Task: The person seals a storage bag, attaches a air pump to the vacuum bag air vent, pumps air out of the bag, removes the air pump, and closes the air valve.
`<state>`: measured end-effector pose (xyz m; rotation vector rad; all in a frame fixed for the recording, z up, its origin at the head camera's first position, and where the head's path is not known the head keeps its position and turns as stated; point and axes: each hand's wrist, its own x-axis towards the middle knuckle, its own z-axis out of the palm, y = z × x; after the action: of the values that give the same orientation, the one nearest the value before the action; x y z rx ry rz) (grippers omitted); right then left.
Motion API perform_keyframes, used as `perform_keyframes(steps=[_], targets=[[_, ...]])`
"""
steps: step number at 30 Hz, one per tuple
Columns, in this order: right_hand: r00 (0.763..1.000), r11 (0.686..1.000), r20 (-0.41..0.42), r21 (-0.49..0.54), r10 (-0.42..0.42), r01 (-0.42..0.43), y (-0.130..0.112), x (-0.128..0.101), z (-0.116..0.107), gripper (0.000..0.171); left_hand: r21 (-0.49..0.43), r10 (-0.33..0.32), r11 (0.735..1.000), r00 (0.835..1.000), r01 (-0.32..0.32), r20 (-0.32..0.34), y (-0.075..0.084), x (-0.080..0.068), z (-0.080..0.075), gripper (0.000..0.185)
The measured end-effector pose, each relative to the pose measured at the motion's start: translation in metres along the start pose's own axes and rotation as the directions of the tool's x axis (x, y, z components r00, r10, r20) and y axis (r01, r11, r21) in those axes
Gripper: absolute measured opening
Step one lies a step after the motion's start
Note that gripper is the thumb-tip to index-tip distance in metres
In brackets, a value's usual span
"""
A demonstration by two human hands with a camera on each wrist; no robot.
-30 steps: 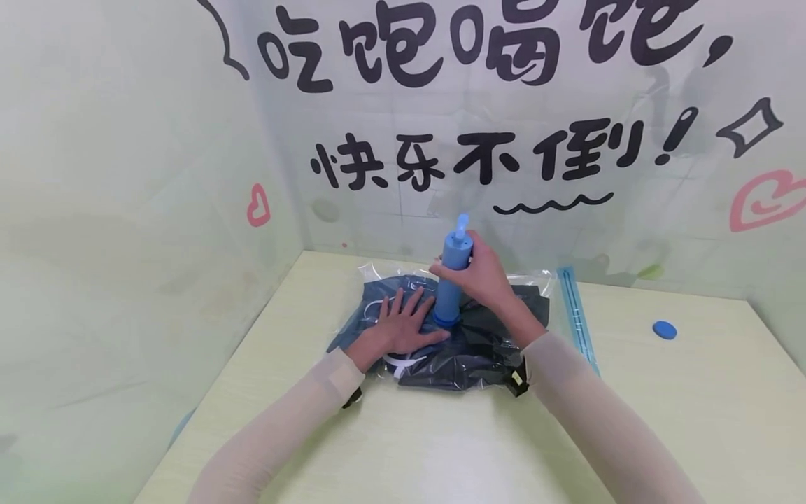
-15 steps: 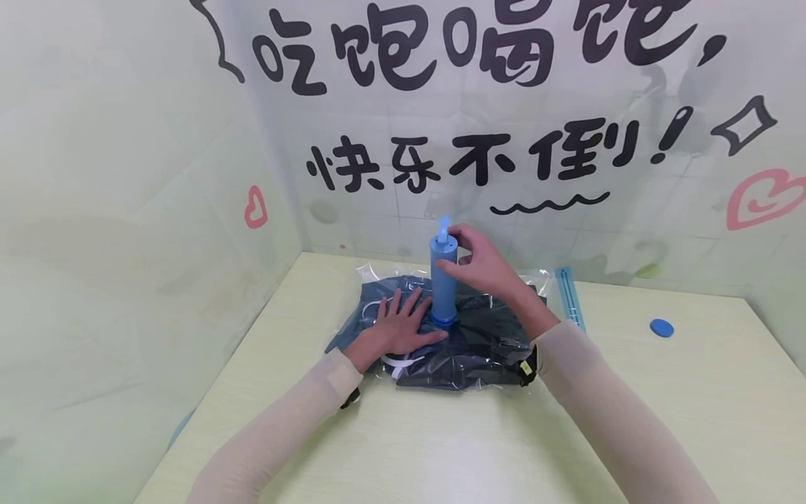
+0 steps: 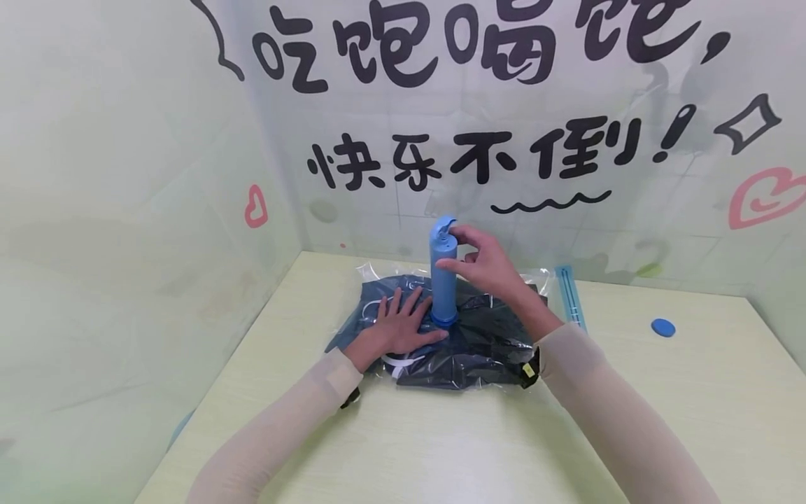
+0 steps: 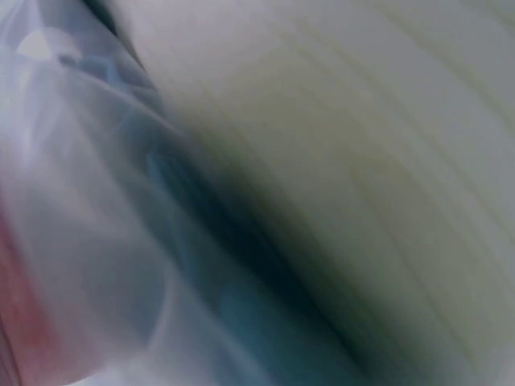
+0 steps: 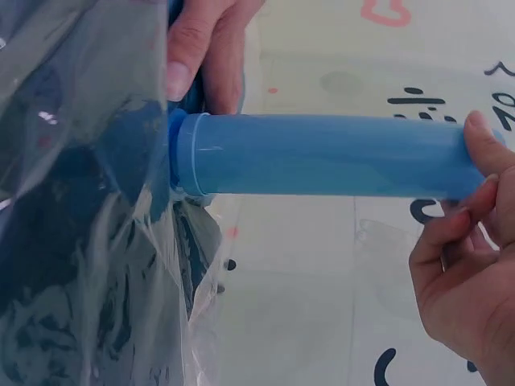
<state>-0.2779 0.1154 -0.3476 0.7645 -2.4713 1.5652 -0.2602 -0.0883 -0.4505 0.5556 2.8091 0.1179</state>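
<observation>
A clear plastic vacuum bag (image 3: 485, 360) with dark folded clothes inside lies flat on the table. On top of it, a blue hand pump (image 3: 443, 287) stands upright, its base against the bag's blue valve. My left hand (image 3: 403, 330) rests flat on the bag with fingers spread, just left of the pump's base. At the pump's upper end, my right hand (image 3: 488, 262) pinches it between thumb and fingers. The pump's light blue handle (image 3: 443, 227) sits at the top, turned askew. Blurred bag plastic (image 4: 105, 193) fills the left side of the left wrist view.
A round blue cap (image 3: 663, 327) lies on the table (image 3: 428, 448) to the right. The bag's blue zip edge (image 3: 569, 297) runs along its right end. Behind the table rises a pale wall covering (image 3: 352, 224) with large black writing.
The pump now stands straighter, its top shifted left. My right hand's hold has loosened from a wrapped grip to a pinch. The pump's handle has turned. My left hand stays in place.
</observation>
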Motion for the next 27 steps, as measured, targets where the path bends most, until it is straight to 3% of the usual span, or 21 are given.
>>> perform_keyframes(steps=[10,14,17,21,24,27], targets=[[0.980,0.984,-0.195,-0.163,0.033,-0.066,-0.005,-0.001,0.019,0.057,0.000,0.004,1.000,1.000,-0.004,0.007,-0.001,-0.002,0.000,0.092],[0.972,0.979,-0.223,-0.170,0.076,-0.116,-0.007,0.001,0.022,0.063,-0.014,0.013,1.000,1.000,-0.013,0.009,-0.002,-0.003,0.000,0.091],[0.980,0.985,-0.173,-0.121,0.100,-0.121,-0.007,0.004,0.019,0.068,-0.019,0.016,1.000,1.000,-0.016,0.005,-0.002,-0.003,0.000,0.091],[0.997,0.998,-0.022,0.010,0.069,-0.069,-0.005,0.007,0.011,0.064,-0.013,0.018,1.000,1.000,-0.018,0.001,-0.002,-0.003,0.000,0.092],[0.996,0.994,0.082,0.097,0.041,-0.049,-0.005,0.008,0.004,0.056,-0.006,0.018,1.000,1.000,-0.018,0.006,-0.002,-0.003,-0.001,0.092],[0.993,0.990,0.110,0.125,0.046,-0.060,-0.005,0.006,0.001,0.053,0.000,0.020,1.000,1.000,-0.020,0.007,-0.003,-0.002,-0.002,0.092]])
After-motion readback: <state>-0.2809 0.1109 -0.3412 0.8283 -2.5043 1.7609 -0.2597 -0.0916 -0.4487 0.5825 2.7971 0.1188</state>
